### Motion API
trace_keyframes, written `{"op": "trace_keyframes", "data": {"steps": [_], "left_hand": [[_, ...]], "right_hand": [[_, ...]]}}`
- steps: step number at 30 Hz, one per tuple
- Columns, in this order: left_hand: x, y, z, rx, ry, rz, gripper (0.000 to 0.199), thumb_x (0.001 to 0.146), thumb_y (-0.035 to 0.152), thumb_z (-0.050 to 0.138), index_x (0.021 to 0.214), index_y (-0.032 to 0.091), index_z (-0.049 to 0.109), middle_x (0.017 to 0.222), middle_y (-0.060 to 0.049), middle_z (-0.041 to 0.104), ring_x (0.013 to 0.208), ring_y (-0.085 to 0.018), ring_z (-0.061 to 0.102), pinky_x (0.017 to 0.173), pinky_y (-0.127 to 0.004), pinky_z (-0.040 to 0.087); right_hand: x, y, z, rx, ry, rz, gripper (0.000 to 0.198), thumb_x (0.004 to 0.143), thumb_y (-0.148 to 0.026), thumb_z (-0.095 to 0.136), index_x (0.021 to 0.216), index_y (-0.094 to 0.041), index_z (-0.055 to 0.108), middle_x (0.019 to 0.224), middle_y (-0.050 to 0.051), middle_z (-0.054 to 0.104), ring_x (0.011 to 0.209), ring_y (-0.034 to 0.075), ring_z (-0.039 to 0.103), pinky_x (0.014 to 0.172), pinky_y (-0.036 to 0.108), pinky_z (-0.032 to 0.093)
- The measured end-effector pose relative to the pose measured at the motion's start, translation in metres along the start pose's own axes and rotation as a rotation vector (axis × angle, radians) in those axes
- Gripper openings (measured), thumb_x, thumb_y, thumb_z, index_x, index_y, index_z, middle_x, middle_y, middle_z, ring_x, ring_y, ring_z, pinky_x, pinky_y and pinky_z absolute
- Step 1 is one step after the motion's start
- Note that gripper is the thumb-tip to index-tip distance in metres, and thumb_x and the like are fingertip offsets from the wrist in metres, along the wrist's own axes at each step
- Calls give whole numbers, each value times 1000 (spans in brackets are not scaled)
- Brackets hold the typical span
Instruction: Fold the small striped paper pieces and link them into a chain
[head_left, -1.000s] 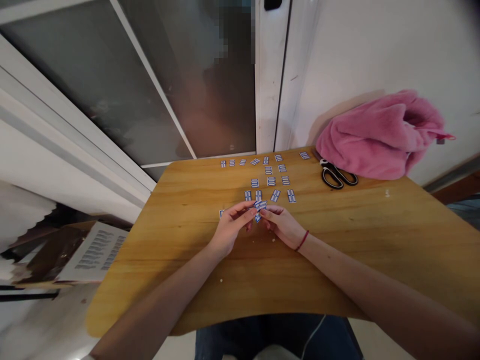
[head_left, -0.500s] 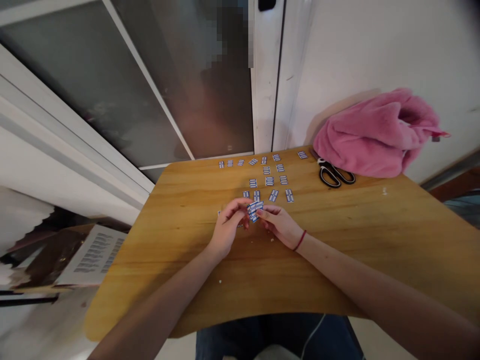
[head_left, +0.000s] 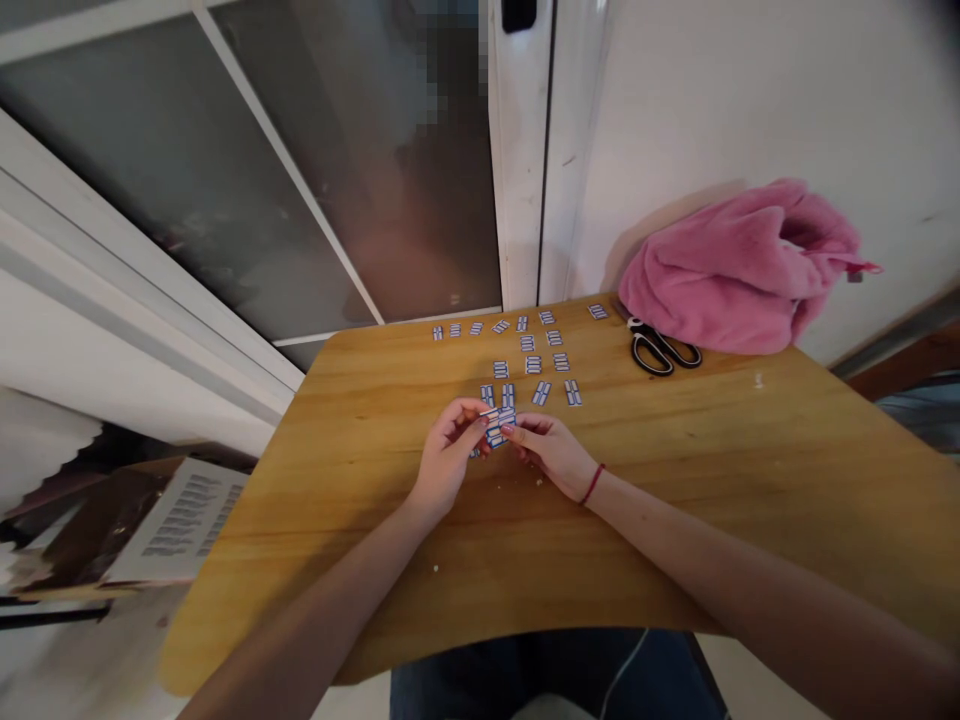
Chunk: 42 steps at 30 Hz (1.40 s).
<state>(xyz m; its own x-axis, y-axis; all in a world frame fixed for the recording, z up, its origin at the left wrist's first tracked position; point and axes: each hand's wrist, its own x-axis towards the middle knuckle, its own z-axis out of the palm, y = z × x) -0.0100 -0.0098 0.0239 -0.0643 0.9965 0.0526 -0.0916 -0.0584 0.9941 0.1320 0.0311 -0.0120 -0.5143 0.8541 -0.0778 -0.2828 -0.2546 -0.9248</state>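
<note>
Between my two hands is a small bunch of overlapping cards [head_left: 495,428], white with blue edges and stripes. My left hand [head_left: 451,450] pinches the left side of the bunch, thumb on top. From the right, my right hand [head_left: 553,452] grips the cards between thumb and fingers, and a red cord circles its wrist. Just beyond the hands, similar small cards lie spread in loose rows, among them a tilted card [head_left: 541,392] and another card [head_left: 573,392]. Part of a card [head_left: 474,453] shows below my left fingers; whether it is held or lying on the table I cannot tell.
The cards lie on a wooden table [head_left: 637,530] with a curved near edge. Black-handled scissors [head_left: 660,352] lie at the back right, partly under a pink plush cloth item [head_left: 739,265]. Behind stands a glass-panelled door [head_left: 360,180]. A cardboard box [head_left: 112,520] sits low on the left.
My left thumb has come onto the face of the cards, where it was beside them before. The bunch sits slightly more to the left; the whole view has shifted a little.
</note>
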Motion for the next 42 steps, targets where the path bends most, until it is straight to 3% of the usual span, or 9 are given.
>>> {"op": "trace_keyframes", "data": {"steps": [9,14,18,21,25,31,35,39,42], "left_hand": [[5,5,-3,155,-47,14,29,73,34,63,97,21,53,67,5,48,56,-7,47,52,-18,37],[12,12,-13,357,-191,-50,20,71,36,64,77,16,61,70,0,60,65,-11,52,61,-22,40],[19,17,-22,409,-188,-36,20,69,36,65,75,17,65,66,0,61,56,-10,50,55,-22,40],[44,26,-34,439,-126,-19,22,67,35,66,78,16,65,64,0,61,51,-9,50,54,-23,41],[109,41,-42,537,-134,-3,26,65,37,68,78,14,66,67,-1,64,52,-9,53,59,-25,44],[196,29,-13,653,-232,-186,31,53,32,78,67,10,63,62,-5,64,60,-14,59,60,-29,49],[219,4,-1,810,-283,-272,29,61,30,75,74,9,62,61,-5,62,59,-16,59,59,-31,50],[225,-16,-2,942,-310,-314,33,82,32,54,109,12,54,106,-10,58,90,-20,58,76,-39,50],[226,-17,-7,995,-320,-300,34,85,32,50,114,15,50,115,-8,53,98,-20,55,81,-40,48]], "right_hand": [[-1,-3,4,-164,52,-14,36,62,-47,68,69,-14,57,51,-4,43,46,6,35,44,21,23],[-4,-1,8,-409,106,-121,30,68,-43,64,67,-14,56,54,-3,41,49,7,34,46,22,24],[-7,3,11,-431,150,-212,26,73,-39,60,81,-15,53,61,-3,43,54,9,37,50,22,29],[-8,4,14,-407,139,-209,26,78,-40,54,88,-17,50,62,-3,44,55,9,38,51,22,31],[-8,6,13,-484,83,-223,24,83,-40,48,87,-16,51,64,-1,46,58,10,39,53,22,31],[-2,16,10,-519,89,-246,15,84,-31,44,90,-18,48,58,-4,41,52,9,37,49,21,27],[0,18,10,-549,106,-274,17,87,-32,41,90,-18,49,57,-4,40,52,9,37,49,20,26],[-2,17,10,-590,98,-269,18,87,-33,41,89,-18,52,58,-3,44,53,9,39,50,20,27],[-4,14,10,-604,71,-242,20,87,-32,40,86,-18,55,61,-1,48,55,9,42,51,20,28]]}}
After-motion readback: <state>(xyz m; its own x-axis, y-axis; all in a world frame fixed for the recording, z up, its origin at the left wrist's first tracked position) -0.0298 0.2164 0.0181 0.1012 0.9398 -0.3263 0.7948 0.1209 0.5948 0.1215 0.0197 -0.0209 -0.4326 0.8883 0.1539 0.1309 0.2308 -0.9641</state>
